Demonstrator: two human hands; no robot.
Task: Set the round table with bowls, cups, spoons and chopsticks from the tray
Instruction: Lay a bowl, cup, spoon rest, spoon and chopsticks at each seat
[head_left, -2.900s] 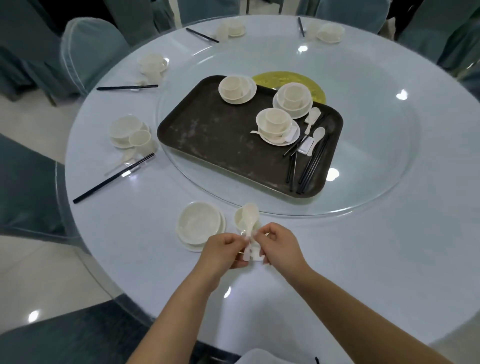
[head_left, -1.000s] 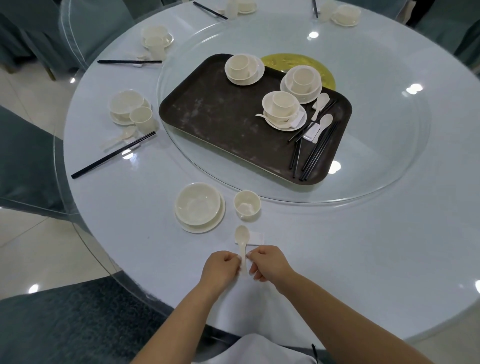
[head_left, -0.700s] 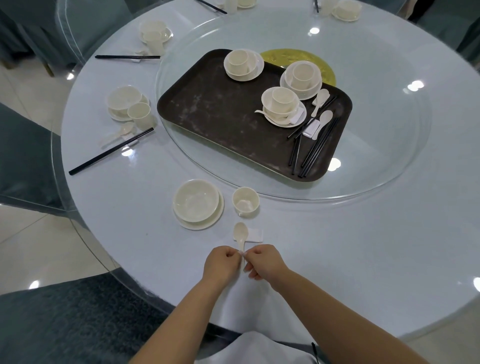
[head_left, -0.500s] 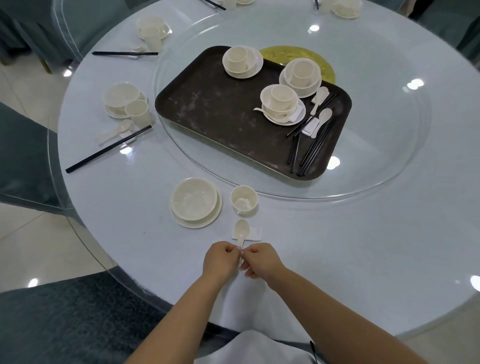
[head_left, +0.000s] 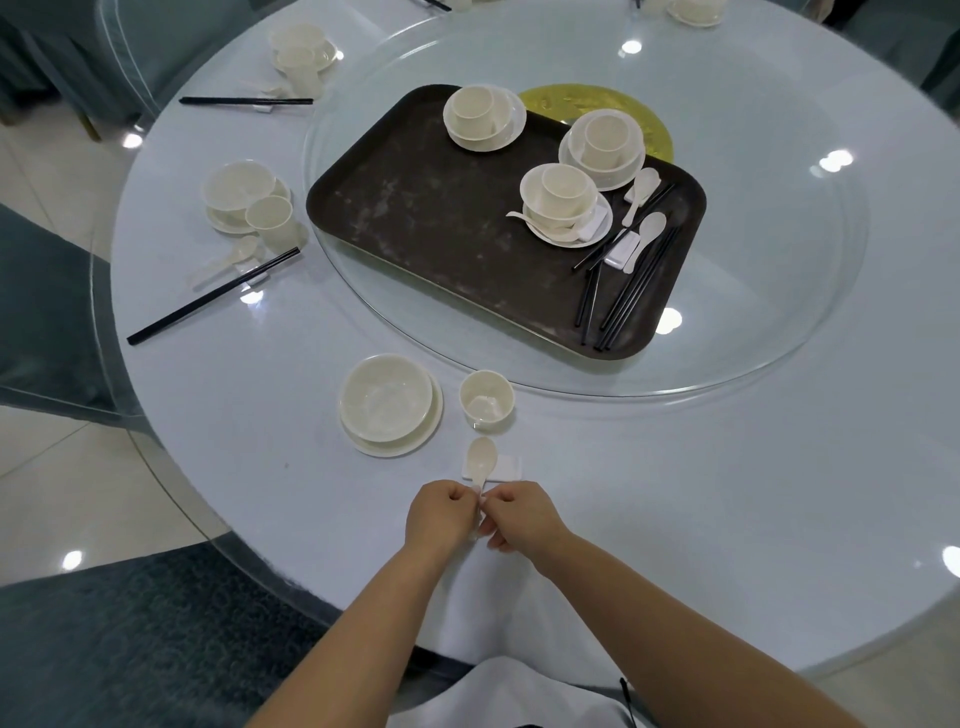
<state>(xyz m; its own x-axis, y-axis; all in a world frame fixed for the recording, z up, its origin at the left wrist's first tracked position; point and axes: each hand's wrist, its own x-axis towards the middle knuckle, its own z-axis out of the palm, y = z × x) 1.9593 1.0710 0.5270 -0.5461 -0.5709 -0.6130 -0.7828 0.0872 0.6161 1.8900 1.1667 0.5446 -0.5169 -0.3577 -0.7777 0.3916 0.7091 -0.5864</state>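
A: Low in the frame, just below centre, the left hand (head_left: 445, 514) and right hand (head_left: 519, 515) are both curled closed, pinching the handle of the white spoon (head_left: 481, 464) between them. Its scoop rests on the small white rest (head_left: 505, 466)

B: What could go wrong?

A: If either hand twists while letting go, I think the spoon could slide off the rest, or its scoop could knock the cup (head_left: 487, 400) just above it. The bowl (head_left: 387, 401) to the left looks safe

B: And further up?

A: This setting has no chopsticks yet. They lie on the tray (head_left: 415, 218) at centre right, crossed loosely beside three stacked sets, so a hasty reach over the glass turntable (head_left: 779, 260) might snag a stack or scatter the chopsticks (head_left: 631, 296)
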